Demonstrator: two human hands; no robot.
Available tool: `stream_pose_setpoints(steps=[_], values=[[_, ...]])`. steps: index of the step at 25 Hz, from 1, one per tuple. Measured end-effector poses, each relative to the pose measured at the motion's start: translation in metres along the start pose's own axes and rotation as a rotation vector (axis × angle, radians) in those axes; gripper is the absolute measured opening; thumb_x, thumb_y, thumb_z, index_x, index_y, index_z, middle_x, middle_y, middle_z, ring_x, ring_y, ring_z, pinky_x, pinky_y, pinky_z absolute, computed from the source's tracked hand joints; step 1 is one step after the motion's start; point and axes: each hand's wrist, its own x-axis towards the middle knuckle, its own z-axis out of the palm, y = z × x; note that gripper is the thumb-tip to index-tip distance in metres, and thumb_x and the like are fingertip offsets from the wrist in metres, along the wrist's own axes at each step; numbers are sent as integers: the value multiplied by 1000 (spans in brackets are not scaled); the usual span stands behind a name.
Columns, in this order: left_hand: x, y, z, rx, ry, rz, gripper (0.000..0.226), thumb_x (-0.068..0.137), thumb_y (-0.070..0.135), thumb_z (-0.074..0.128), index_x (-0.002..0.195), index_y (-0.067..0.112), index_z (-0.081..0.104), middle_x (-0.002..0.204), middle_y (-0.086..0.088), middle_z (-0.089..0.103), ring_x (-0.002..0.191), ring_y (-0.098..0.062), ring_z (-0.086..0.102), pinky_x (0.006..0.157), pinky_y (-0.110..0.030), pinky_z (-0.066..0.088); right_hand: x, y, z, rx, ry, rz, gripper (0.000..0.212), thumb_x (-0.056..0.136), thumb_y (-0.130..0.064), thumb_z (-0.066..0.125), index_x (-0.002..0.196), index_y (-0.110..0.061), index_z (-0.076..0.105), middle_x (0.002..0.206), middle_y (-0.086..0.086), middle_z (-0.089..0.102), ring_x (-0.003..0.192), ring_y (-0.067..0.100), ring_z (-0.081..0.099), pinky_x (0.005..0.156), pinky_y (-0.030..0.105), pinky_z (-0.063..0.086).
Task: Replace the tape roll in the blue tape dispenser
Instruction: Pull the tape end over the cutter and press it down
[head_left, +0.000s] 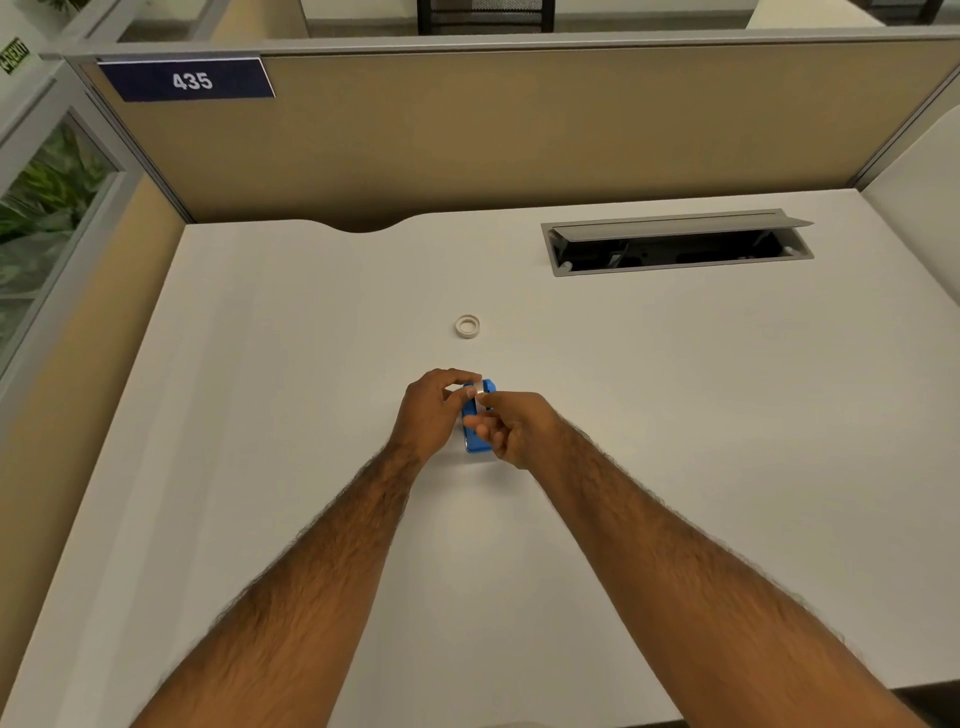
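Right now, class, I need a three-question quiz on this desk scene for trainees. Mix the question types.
1. True or false: the dispenser lies between the left hand and right hand.
2. The loose roll lies: A) beyond the hands, B) in the cable tray, C) on the partition.
3. What number is on the sign?

Key: 1 true; 2 A; 3 435.

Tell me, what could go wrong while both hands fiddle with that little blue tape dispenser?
The blue dispenser is small and mostly covered by the left hand and right hand, so it might slip or skid on the smooth white desk. The loose white ring beyond the hands could get knocked and roll away.
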Motion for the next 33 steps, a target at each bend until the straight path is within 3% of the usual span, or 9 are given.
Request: stream_pose_setpoints(steps=[3, 7, 10, 15, 17, 19, 22, 26, 33], values=[[0, 1, -1, 4, 1, -5, 24, 95, 15, 59, 115, 18, 72, 122, 1, 69, 107, -17, 65, 97, -30, 51, -2, 2, 2, 8, 8, -40, 21, 91, -23, 67, 97, -4, 69, 80, 13, 73, 37, 10, 60, 32, 15, 42], [0, 1, -1, -10, -7, -4, 23, 94, 16, 62, 113, 20, 73, 121, 2, 69, 100, -13, 67, 84, -16, 48, -1, 1, 4, 25, 27, -86, 20, 91, -14, 66, 104, 0, 69, 93, 15, 72, 34, 9, 59, 31, 16, 42], [1, 1, -1, -9, -3, -1, 22, 94, 17, 63, 113, 22, 72, 120, 2, 69, 97, -11, 66, 79, -11, 45, -2, 1, 5, 36, 51, -94, 16, 92, -11, 65, 101, 2, 69, 91, 15, 73, 36, 10, 60, 34, 17, 46], [0, -1, -1, 33, -21, 22, 28, 95, 14, 58, 119, 26, 68, 126, 4, 65, 106, -15, 65, 84, -14, 47, -3, 3, 6, 54, 69, -101, 15, 92, -8, 64, 101, 2, 68, 73, 13, 70, 38, 10, 59, 33, 16, 42], [-2, -9, -6, 30, -112, 16, 50, 91, 11, 56, 135, 34, 55, 142, 8, 53, 120, -12, 58, 92, -14, 43, -3, 4, 7, 60, 81, -99, 15, 91, -7, 62, 103, 1, 66, 71, 13, 70, 39, 11, 59, 33, 16, 41], [-8, -23, -11, 91, -266, 21, 80, 83, 20, 60, 150, 46, 26, 158, 14, 31, 137, -7, 37, 107, -26, 34, -3, 4, 6, 57, 90, -99, 14, 90, -6, 61, 102, 0, 64, 68, 12, 71, 39, 11, 58, 35, 17, 41], [-12, -38, -10, 275, -331, 94, 103, 78, 39, 72, 152, 50, 1, 162, 17, 21, 140, -1, 26, 111, -28, 26, -3, 6, 5, 56, 96, -103, 12, 90, -6, 59, 97, 1, 65, 64, 11, 70, 36, 10, 56, 34, 16, 39], [-7, -40, 2, 351, -213, 133, 108, 74, 60, 75, 154, 42, 4, 158, 10, 34, 137, -9, 37, 111, -32, 30, -3, 12, 6, 67, 115, -83, 14, 90, -6, 57, 100, -1, 65, 64, 10, 71, 37, 11, 56, 34, 17, 39], [-6, -44, 6, 402, -151, 164, 97, 73, 54, 77, 153, 36, 24, 156, 9, 38, 143, -16, 34, 115, -38, 26, -5, 18, 7, 96, 131, -110, 10, 90, -5, 57, 92, -2, 66, 64, 10, 71, 36, 10, 55, 34, 16, 40]])
